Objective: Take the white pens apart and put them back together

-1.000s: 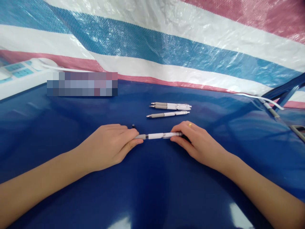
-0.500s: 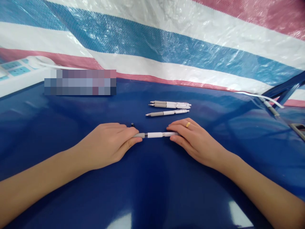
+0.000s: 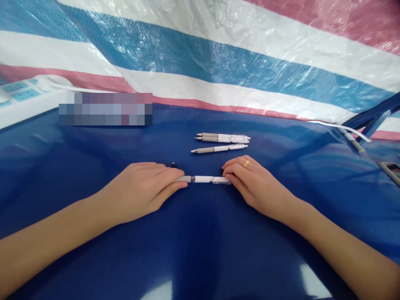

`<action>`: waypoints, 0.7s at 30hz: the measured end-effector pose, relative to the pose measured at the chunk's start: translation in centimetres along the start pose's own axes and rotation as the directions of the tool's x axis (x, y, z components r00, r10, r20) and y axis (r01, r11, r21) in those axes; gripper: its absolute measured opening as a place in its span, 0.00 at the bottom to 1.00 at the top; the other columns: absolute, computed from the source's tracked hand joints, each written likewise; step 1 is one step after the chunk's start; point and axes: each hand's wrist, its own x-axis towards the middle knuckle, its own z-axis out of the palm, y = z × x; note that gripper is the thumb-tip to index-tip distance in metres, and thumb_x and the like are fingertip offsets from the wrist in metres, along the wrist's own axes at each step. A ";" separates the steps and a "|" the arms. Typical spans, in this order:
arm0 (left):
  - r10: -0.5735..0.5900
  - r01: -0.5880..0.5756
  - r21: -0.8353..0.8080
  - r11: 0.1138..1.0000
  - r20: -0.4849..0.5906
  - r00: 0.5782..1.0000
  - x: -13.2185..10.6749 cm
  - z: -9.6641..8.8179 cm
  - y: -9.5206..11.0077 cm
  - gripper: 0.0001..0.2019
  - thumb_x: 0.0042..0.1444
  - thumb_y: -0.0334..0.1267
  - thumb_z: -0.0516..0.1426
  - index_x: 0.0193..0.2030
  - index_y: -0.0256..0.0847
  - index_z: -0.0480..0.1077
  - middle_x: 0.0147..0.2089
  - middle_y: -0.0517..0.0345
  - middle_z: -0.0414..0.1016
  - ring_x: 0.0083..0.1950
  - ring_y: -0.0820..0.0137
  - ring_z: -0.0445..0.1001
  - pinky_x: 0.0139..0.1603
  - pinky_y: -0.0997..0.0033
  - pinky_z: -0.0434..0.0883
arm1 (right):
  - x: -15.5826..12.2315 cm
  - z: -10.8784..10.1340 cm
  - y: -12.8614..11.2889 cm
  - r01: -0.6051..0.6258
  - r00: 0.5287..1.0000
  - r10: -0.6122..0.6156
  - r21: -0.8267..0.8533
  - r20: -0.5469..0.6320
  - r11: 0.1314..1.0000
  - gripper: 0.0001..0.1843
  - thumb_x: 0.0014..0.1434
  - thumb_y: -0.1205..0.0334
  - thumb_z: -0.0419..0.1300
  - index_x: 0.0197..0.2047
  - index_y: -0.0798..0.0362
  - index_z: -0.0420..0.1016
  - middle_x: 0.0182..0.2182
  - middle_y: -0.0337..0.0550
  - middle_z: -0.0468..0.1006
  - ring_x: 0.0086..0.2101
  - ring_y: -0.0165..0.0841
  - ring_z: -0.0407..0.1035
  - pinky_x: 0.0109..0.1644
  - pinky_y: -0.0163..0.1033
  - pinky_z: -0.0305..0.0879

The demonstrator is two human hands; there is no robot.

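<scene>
White pen (image 3: 206,179) held level between both hands, low over the navy glossy sheet (image 3: 200,250), near the front middle of the view; contact with the sheet unclear. Grey grip section at the left end, short dark band next to it, white barrel toward the right.

Left hand (image 3: 140,189): fingers (image 3: 156,170) closed and curled over the grey grip, thumb (image 3: 170,191) along its near side, firm hold on that end. Right hand (image 3: 254,183): fingers (image 3: 233,170) closed in around the barrel's right end, pinch-style, with that end tucked against the fingertips. Thin gold ring (image 3: 246,163) on one finger of the right hand.

Small black piece (image 3: 173,165) standing just beyond the left hand's fingers, apart from the white pen. Three more white pens with grey grips farther ahead on the sheet: two side by side (image 3: 222,138), one just nearer (image 3: 218,148), all lying roughly parallel, tips left.

Behind: striped red, white and blue tarp (image 3: 200,54). Far left: white power strip (image 3: 21,93), partly beside a pixelated patch (image 3: 105,109). Far right: white cable (image 3: 337,125), blue frame bars (image 3: 371,116).
</scene>
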 end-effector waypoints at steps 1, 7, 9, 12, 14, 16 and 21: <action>0.005 -0.005 0.002 1.000 -0.006 1.000 0.0 0.0 0.0 0.16 0.68 0.43 0.47 0.42 0.39 0.73 0.33 0.58 0.79 0.31 0.66 0.77 0.34 0.66 0.71 | 0.0 0.0 0.0 -0.011 1.000 0.011 0.006 -0.008 1.000 0.08 0.69 0.65 0.49 0.46 0.53 0.69 0.45 0.48 0.75 0.47 0.38 0.67 0.55 0.48 0.65; 0.006 -0.007 -0.019 1.000 -0.003 1.000 -0.1 0.0 0.0 0.13 0.67 0.43 0.50 0.43 0.39 0.73 0.35 0.59 0.80 0.32 0.66 0.78 0.36 0.66 0.71 | 0.0 0.0 0.0 0.030 0.999 -0.030 -0.004 0.027 1.000 0.07 0.68 0.64 0.53 0.47 0.53 0.68 0.47 0.47 0.74 0.49 0.38 0.66 0.56 0.47 0.64; 0.005 -0.005 -0.029 1.000 0.005 1.000 -0.1 -0.1 0.1 0.12 0.66 0.43 0.51 0.43 0.40 0.73 0.35 0.59 0.79 0.33 0.67 0.78 0.37 0.66 0.71 | 0.0 0.0 0.0 -0.010 0.999 0.009 0.014 0.032 1.000 0.04 0.66 0.66 0.54 0.44 0.53 0.67 0.43 0.47 0.75 0.45 0.37 0.67 0.51 0.46 0.67; 0.013 -0.014 -0.049 0.999 -0.017 1.000 -0.1 -0.2 0.2 0.11 0.65 0.41 0.53 0.43 0.39 0.73 0.35 0.59 0.79 0.33 0.68 0.77 0.38 0.68 0.71 | 0.0 0.0 0.0 -0.028 1.000 0.028 0.013 0.008 1.000 0.12 0.65 0.63 0.57 0.51 0.54 0.65 0.45 0.48 0.74 0.47 0.38 0.67 0.52 0.46 0.67; 0.013 -0.015 -0.053 0.998 -0.037 0.999 -0.1 -0.3 0.2 0.10 0.65 0.41 0.53 0.42 0.38 0.73 0.34 0.59 0.78 0.33 0.69 0.77 0.38 0.70 0.70 | 0.0 0.0 -0.1 0.003 1.000 -0.003 -0.003 0.012 1.000 0.15 0.66 0.60 0.56 0.54 0.54 0.65 0.48 0.48 0.74 0.50 0.38 0.66 0.56 0.47 0.64; 0.017 -0.019 -0.056 0.998 -0.036 0.999 -0.1 -0.3 0.2 0.10 0.65 0.41 0.54 0.42 0.39 0.73 0.34 0.59 0.78 0.33 0.70 0.76 0.37 0.70 0.70 | 0.0 0.0 -0.1 0.012 1.000 -0.012 -0.003 0.020 1.000 0.10 0.68 0.62 0.52 0.51 0.54 0.68 0.47 0.47 0.74 0.49 0.36 0.66 0.57 0.45 0.63; 0.059 -0.065 -0.062 0.996 -0.084 0.995 -0.1 -0.1 0.2 0.07 0.64 0.39 0.56 0.42 0.38 0.73 0.33 0.61 0.77 0.31 0.72 0.75 0.37 0.72 0.70 | 0.0 0.1 -0.1 0.025 1.000 -0.025 -0.042 0.011 0.999 0.15 0.68 0.60 0.53 0.55 0.57 0.65 0.52 0.50 0.72 0.53 0.38 0.63 0.60 0.45 0.61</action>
